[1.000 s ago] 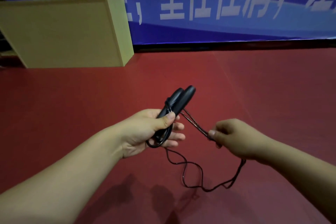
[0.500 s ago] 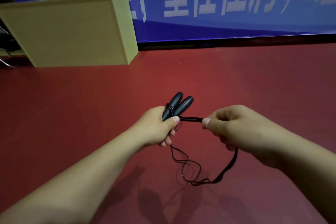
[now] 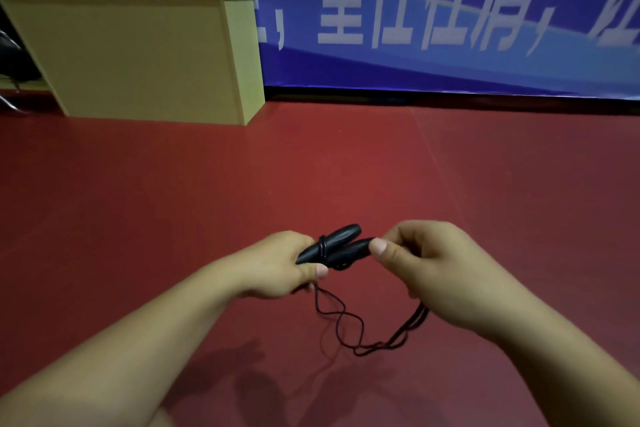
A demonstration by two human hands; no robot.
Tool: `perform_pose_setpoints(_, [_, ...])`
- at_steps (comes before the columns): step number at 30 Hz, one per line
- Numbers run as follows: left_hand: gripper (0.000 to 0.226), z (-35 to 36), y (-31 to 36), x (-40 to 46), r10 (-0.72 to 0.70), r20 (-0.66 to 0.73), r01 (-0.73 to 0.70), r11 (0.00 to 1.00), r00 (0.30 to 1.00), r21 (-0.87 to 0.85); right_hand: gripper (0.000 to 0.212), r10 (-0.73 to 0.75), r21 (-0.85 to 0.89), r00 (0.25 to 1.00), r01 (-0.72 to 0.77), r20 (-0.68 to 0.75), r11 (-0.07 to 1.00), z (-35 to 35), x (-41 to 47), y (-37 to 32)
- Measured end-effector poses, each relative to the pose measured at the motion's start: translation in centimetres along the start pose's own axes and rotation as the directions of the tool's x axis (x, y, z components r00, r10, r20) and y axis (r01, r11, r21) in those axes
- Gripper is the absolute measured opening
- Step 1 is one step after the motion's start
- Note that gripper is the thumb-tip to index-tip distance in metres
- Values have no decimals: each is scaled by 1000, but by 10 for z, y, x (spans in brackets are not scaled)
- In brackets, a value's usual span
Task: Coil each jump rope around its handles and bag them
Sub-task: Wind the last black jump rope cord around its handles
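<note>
While the left hand (image 3: 280, 263) grips both black handles (image 3: 337, 246) side by side above the red floor (image 3: 346, 177), the right hand (image 3: 426, 260) should keep its pinched cord (image 3: 349, 326) taut and lay turns neatly. A few wraps seem to circle the handles; the slack dangles, thin and twisted, between the wrists.

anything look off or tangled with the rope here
Nothing is damaged. The rope is only partly coiled: a few turns circle the handles held by the left hand, the rest hanging twisted below the right hand.
</note>
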State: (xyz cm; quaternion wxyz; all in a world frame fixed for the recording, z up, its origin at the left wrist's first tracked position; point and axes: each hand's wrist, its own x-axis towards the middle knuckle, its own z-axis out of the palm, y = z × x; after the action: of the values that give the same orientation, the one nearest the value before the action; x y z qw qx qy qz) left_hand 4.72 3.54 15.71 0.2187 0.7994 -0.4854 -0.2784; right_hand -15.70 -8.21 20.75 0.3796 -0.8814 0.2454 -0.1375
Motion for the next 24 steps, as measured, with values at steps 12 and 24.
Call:
perform_pose_setpoints(12, [18,12,28,-16,149,20,-149,988,989,34,24,39,282,980,18,-197,959,6,42,17])
perform_pose_setpoints(24, [19,18,16,-20,284,158,-185,870,946,-458,8,16,338,993,23,-113,941,-4,52,54])
